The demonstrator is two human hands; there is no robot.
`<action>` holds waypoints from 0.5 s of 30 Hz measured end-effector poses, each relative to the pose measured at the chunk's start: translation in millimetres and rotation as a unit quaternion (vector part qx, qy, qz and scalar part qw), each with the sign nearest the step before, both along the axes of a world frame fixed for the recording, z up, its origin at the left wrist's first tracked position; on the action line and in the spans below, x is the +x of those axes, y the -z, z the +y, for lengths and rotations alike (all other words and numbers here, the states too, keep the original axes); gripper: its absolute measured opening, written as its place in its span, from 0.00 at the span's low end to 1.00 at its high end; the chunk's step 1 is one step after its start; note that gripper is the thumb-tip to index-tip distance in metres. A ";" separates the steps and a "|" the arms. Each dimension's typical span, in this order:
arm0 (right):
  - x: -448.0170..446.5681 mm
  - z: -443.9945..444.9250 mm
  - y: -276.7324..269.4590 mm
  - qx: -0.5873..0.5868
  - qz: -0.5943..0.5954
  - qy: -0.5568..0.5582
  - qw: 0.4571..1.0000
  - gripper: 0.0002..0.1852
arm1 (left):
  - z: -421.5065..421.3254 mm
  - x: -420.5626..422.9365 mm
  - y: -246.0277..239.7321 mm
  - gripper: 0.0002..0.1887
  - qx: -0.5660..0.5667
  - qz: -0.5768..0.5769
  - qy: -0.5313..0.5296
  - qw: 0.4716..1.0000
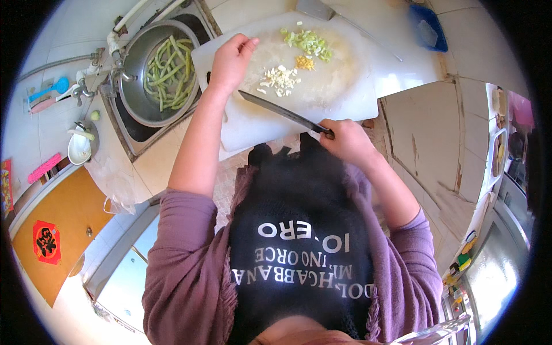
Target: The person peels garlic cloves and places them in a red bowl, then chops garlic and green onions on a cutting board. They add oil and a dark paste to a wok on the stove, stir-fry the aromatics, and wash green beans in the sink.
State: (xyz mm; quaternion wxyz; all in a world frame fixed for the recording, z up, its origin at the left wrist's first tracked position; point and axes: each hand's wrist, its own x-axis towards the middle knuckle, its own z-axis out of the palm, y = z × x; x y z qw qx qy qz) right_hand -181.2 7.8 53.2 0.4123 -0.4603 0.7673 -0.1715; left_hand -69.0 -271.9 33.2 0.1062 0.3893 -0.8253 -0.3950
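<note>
My right hand (347, 138) grips the handle of a kitchen knife (280, 111). Its dark blade, seen nearly edge-on, slants up and left over the near side of a white plastic cutting board (241, 129). My left hand (233, 58) is curled above the board's left end, thumb uppermost, with nothing visible in it. Chopped garlic (281, 80) lies in a loose pile just beyond the blade tip. Behind it are a small heap of minced yellow ginger (305, 63) and a spread of sliced green onion (308, 42).
Left of the board, a metal basin (129, 97) of green beans (170, 75) sits in the sink (133, 144) beneath a faucet (116, 77). A metal spatula (316, 8) lies behind the board. A blue container (428, 28) stands far right, and a white bowl (79, 148) far left.
</note>
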 end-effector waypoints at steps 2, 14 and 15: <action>-5.5 -10.0 5.0 -0.001 0.003 -0.009 1.000 0.12 | -0.4 -12.1 -4.4 0.16 0.010 -0.053 0.059 0.997; -76.4 -39.9 11.6 -0.008 0.032 0.060 0.998 0.13 | -16.6 -100.9 -13.6 0.18 -0.121 0.012 0.201 0.972; -81.2 -40.0 11.6 -0.009 0.038 0.076 0.996 0.13 | -15.7 -104.9 -17.9 0.19 -0.121 0.018 0.196 0.973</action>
